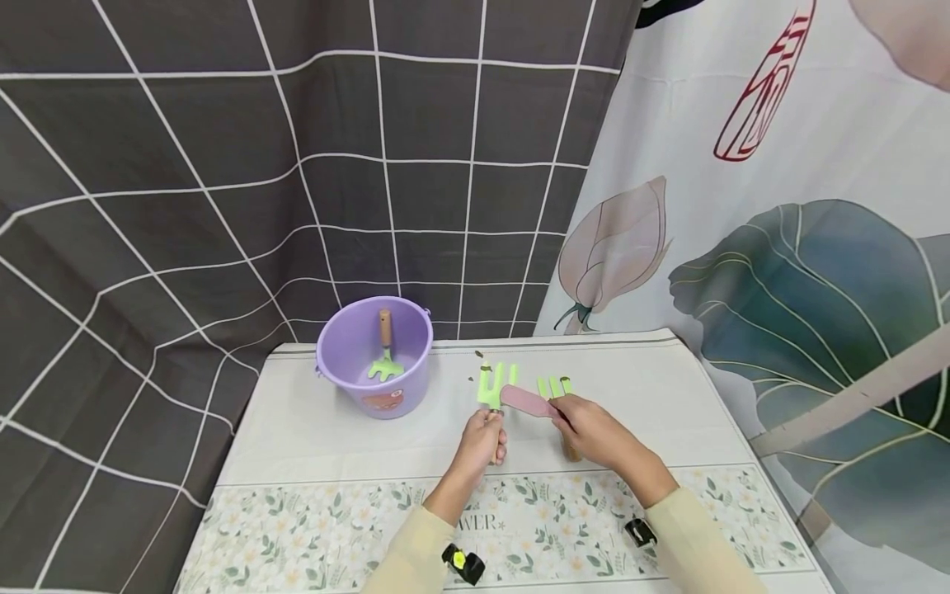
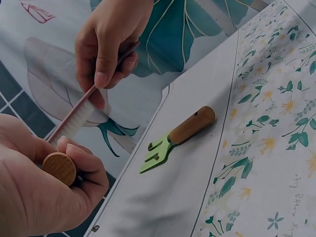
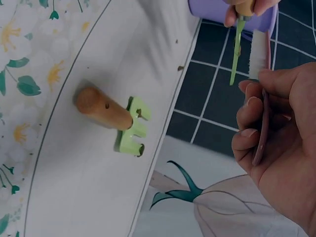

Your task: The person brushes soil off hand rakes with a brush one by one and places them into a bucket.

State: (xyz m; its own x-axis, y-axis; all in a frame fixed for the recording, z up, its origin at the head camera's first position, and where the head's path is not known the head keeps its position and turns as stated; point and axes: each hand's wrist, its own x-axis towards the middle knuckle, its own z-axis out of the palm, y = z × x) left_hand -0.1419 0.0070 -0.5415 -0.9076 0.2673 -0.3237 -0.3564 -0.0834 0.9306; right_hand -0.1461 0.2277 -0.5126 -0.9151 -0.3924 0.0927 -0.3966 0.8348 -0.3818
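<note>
My left hand [image 1: 481,439] grips the wooden handle of a small green garden fork [image 1: 490,396], whose tines point away from me. With my right hand [image 1: 594,429] I hold a pink brush [image 1: 529,402] by its handle; its white bristles [image 3: 257,54] face the fork in the right wrist view. In the head view the brush head overlaps the fork's tines; whether they touch I cannot tell. A second green garden fork [image 2: 192,126] with a wooden handle lies on the table beneath my right hand, brown bits on its tines.
A purple bucket [image 1: 416,384] stands at the back left of the table, with a small green hand rake [image 1: 386,367] leaning inside it. Brown crumbs [image 1: 478,354] lie near the table's back edge. The tablecloth [image 1: 334,528] has a floral band; curtains hang behind.
</note>
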